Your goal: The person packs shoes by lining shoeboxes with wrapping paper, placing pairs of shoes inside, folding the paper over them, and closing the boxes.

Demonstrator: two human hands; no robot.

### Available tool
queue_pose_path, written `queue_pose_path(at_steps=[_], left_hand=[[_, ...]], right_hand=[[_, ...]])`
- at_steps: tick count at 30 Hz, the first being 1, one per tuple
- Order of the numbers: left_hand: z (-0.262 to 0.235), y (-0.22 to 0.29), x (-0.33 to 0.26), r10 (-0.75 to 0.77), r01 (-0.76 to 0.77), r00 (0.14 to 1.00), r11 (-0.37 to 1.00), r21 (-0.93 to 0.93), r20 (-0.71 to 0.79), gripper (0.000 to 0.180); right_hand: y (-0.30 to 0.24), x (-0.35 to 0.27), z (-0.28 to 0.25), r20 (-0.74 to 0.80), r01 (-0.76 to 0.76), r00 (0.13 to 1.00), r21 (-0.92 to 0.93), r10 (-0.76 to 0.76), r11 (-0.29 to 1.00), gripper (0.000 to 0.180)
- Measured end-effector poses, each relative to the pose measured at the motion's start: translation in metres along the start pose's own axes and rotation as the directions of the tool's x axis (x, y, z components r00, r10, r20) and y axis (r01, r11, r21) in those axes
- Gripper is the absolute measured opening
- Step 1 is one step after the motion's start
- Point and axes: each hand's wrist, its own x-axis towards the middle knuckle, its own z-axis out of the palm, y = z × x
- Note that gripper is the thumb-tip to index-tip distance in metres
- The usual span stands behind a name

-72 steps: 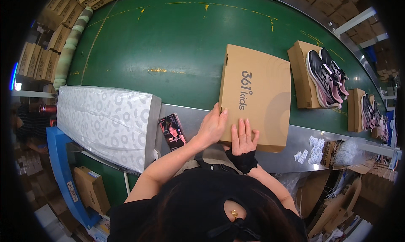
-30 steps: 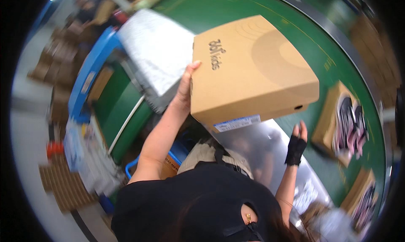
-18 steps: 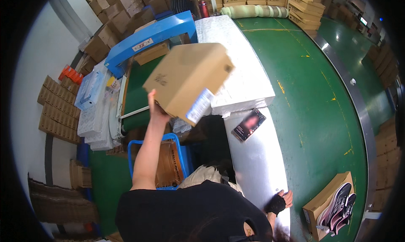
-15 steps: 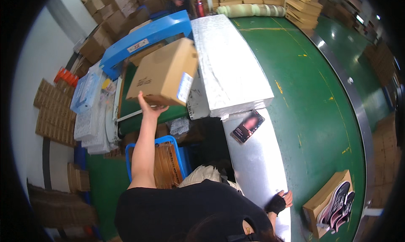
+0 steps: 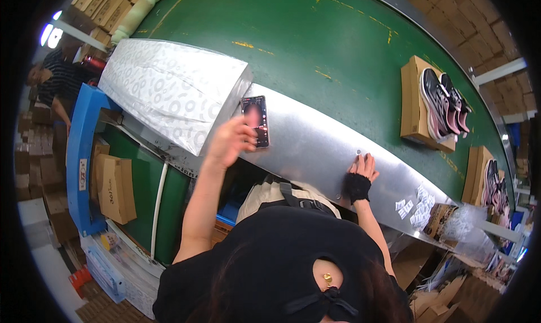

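Observation:
My left hand (image 5: 230,141) hovers over the near edge of a phone (image 5: 262,109) lying on the metal tabletop (image 5: 307,128); its fingers are loosely bent and somewhat blurred, with nothing seen in them. Whether a fingertip touches the screen I cannot tell. My right hand (image 5: 363,170), in a black fingerless glove or wrist wrap, lies on the metal top with its fingers stretched out. At the left, a brown cardboard box (image 5: 114,189) sits on a green belt (image 5: 147,179) beside a blue arch-shaped machine (image 5: 80,159).
A stack of patterned white tissue paper (image 5: 174,86) stands left of the phone. Across the green conveyor (image 5: 332,47), a pair of dark and pink sneakers (image 5: 437,106) leans on a shoebox (image 5: 412,103). Small white packets (image 5: 404,208) lie at right. Another person (image 5: 59,78) stands far left.
My left hand has let go of the cardboard box and moved right to the phone. The box now rests on the belt by the blue machine. My view has swung right.

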Motion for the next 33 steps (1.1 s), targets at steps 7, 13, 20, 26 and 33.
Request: queue_pose_path(at_steps=[7, 13, 20, 26, 33], left_hand=[[0.076, -0.087, 0.012, -0.457, 0.330, 0.873, 0.812, 0.482, 0.171, 0.032], [0.092, -0.112, 0.006, -0.500, 0.340, 0.846, 0.774, 0.533, 0.187, 0.032], [0.111, -0.117, -0.003, -0.445, 0.334, 0.889, 0.791, 0.513, 0.107, 0.031], [0.159, -0.131, 0.000, -0.461, 0.374, 0.854, 0.867, 0.330, 0.242, 0.048], [0.177, -0.170, 0.020, -0.473, 0.555, 0.780, 0.826, -0.102, 0.410, 0.042]], right_hand=[[0.066, -0.053, -0.050, -0.042, -0.376, 0.925, -0.251, 0.378, 0.892, 0.041], [0.169, -0.089, -0.020, -0.058, -0.540, 0.834, -0.283, 0.548, 0.793, 0.034], [0.219, -0.096, 0.006, 0.047, -0.521, 0.802, 0.544, 0.596, 0.658, 0.026], [0.097, -0.038, -0.063, 0.076, -0.377, 0.858, 0.766, 0.509, 0.521, 0.021], [0.000, 0.017, -0.121, 0.036, 0.156, 0.948, 0.812, -0.315, 0.563, 0.033]])
